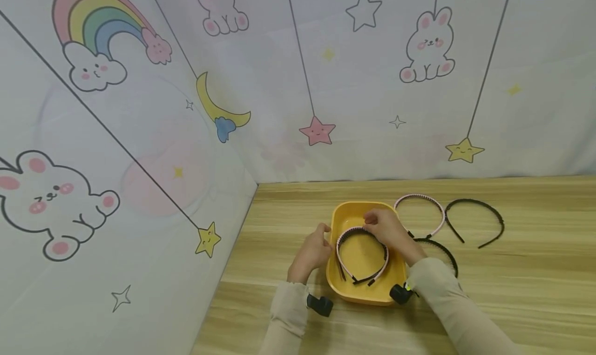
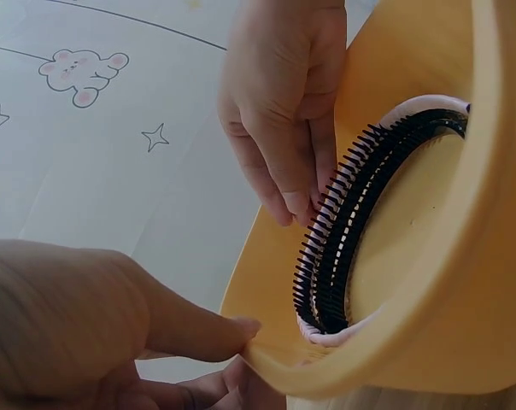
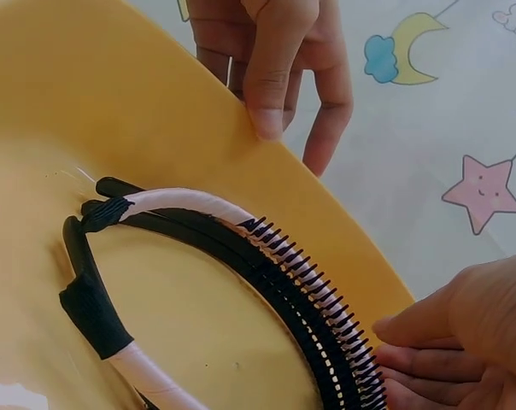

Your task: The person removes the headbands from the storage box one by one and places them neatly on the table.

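Note:
A yellow plastic bin [image 1: 342,289] stands on the table with a pink headband [image 1: 338,250] inside it. The headband has black comb teeth and black tips. Black headband [image 3: 168,225] parts lie beneath the pink one, close against it; how many is hard to tell. My left hand [image 1: 313,251] pinches the bin's left rim, thumb on the edge and fingers outside. Reaching into the far part of the bin, my right hand [image 1: 387,228] holds the toothed top of the pink headband between thumb and fingers. Its fingertips are partly hidden behind the teeth in the right wrist view.
Right of the bin lie another pink headband [image 1: 443,216], a black headband [image 1: 502,223] farther right, and a nearer black headband [image 1: 450,255] partly covered by my right arm. A patterned cloth wall [image 1: 372,153] bounds the wooden table [image 1: 535,272] behind and on the left.

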{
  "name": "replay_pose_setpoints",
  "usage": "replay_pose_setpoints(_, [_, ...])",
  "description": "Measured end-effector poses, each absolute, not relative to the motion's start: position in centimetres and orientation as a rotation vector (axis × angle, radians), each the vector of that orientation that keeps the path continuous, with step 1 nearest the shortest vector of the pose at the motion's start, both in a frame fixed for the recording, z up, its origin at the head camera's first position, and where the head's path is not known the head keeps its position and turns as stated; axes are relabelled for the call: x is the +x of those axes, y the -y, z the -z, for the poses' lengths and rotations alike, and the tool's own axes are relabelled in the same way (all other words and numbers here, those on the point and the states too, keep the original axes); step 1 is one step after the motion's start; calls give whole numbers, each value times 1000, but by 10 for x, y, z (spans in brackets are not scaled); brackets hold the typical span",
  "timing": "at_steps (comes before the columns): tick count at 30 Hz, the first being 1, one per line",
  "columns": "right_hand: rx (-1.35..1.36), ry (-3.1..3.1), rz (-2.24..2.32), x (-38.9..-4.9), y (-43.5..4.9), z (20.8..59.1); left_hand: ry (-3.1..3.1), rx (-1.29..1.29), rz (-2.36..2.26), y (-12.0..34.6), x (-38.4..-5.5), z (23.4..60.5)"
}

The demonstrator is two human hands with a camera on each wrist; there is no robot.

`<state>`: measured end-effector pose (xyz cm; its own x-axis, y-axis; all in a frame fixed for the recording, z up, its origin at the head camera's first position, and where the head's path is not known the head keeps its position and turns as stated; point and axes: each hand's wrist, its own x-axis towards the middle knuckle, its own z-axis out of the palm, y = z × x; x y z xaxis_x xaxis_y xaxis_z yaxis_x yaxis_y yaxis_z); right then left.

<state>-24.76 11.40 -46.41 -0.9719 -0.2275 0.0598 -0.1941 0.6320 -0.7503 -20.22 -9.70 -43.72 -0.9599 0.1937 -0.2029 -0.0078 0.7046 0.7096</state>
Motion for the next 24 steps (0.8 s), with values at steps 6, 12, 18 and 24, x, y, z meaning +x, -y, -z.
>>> replay_pose_setpoints(6, [-356, -2787, 1204, -247, -114, 463, -2669, 168, -1097, 97, -203, 439])
replay_pose_setpoints(12, [-335, -2787, 1176, -247, -112, 463, -2667, 168, -1103, 97, -203, 439])
replay_pose_setpoints(18, [-357, -2816, 1165, -248, -111, 465, -2667, 166, -1099, 97, -202, 438])
replay_pose_setpoints(24, [-372, -2832, 1178, -247, -111, 465, -2658, 154, -1092, 97, -202, 438])
